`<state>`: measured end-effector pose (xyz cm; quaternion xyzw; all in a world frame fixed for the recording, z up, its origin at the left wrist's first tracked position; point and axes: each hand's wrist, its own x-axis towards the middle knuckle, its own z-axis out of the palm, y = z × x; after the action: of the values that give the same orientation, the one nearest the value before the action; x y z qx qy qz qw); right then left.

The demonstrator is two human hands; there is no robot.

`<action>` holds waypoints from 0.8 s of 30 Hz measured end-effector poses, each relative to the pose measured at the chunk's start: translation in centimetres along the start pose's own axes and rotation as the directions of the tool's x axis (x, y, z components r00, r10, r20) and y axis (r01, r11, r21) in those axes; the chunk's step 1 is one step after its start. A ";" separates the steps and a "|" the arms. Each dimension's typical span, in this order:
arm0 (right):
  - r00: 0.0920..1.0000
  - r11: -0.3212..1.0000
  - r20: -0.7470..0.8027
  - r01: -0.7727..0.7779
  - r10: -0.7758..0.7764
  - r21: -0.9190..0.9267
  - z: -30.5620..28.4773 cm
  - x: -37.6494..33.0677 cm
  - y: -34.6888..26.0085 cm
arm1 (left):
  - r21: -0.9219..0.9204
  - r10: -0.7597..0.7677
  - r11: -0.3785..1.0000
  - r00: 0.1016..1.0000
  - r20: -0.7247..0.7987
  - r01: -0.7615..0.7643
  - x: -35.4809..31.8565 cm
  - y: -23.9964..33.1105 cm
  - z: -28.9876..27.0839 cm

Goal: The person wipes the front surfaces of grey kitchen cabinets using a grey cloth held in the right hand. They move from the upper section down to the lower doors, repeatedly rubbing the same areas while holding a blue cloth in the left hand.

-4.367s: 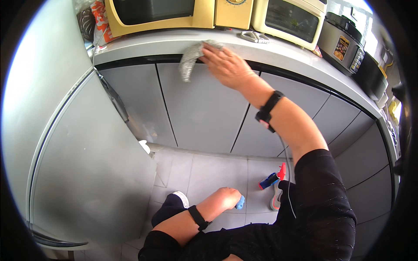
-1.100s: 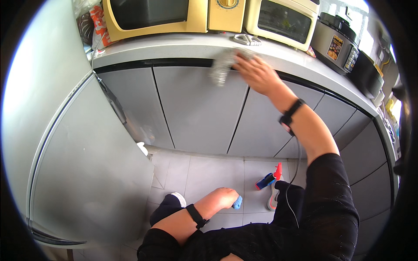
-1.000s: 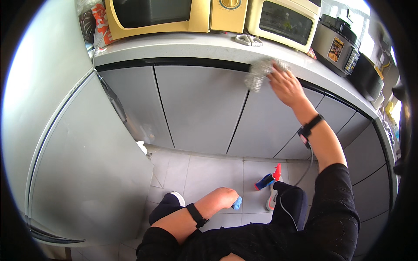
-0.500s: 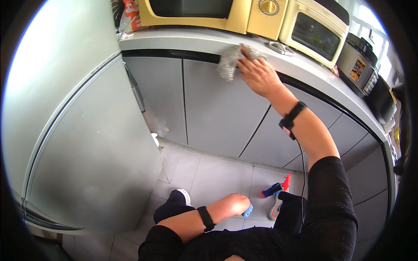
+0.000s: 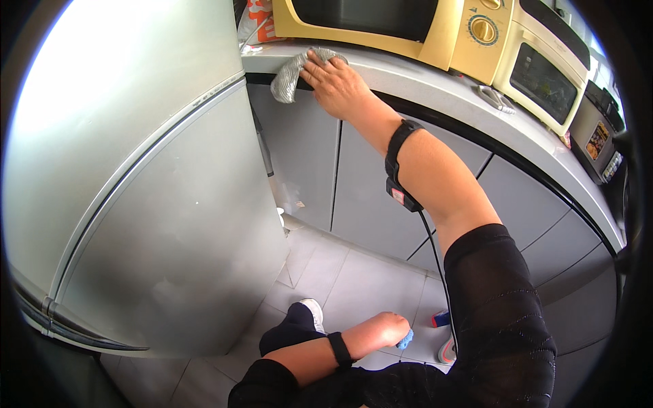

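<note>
Head view: left hand (image 5: pixel 389 328) sat lower centre of the frame, curled round a blue wad (image 5: pixel 405 338); fingertips hidden, so couldn't tell the exact grip. Right hand (image 5: pixel 340 88) was farther out, upper left of centre, palm down, fingers stretched and slightly parted on top of a silver-grey cloth (image 5: pixel 288 79). Key relation: cloth lay under those fingers and ran out to their left, long axis slanting upper right to lower left across the front edge of the bench (image 5: pixel 394 69), lower end hanging over it. Right hand was already on it; left was well apart, down-frame.

Materials, near to far: blue wad looked soft and nubbly. Floor (image 5: pixel 367 272) was pale grey tile. Refrigerator (image 5: pixel 170 217) filled frame left, smooth silvery skin. Cabinet fronts (image 5: pixel 371 197) were flat matte grey panels with dark gaps. Cloth was thin, crinkled, metallic sheen, bent in an arc. Bench top was pale and smooth. Top of frame: yellow microwave (image 5: pixel 398 30), dark window, round dial; cream oven (image 5: pixel 544 75) beside it, rounded corners.
</note>
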<state>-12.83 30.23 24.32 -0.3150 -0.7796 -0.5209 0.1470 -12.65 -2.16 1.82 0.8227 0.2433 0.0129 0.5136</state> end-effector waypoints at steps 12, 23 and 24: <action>1.000 0.999 -0.009 0.000 -0.001 -0.037 1.6 4.3 -1.9 | 0.213 0.301 0.943 0.930 -0.210 -0.257 0.6 -2.8 -0.1; 0.988 0.992 -0.089 0.120 -0.124 -0.041 -3.0 -9.2 6.3 | 0.367 0.200 0.915 0.979 -0.050 -0.168 0.9 -0.8 1.1; 0.991 0.994 -0.076 0.106 -0.106 -0.010 -3.3 -9.8 6.6 | 0.375 0.165 0.916 0.986 -0.024 -0.144 1.0 -0.8 1.1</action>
<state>-1.49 25.69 25.00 -0.2535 -0.7875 -0.5420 0.1480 -11.72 -2.42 0.40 0.9210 0.1899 0.0298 0.3388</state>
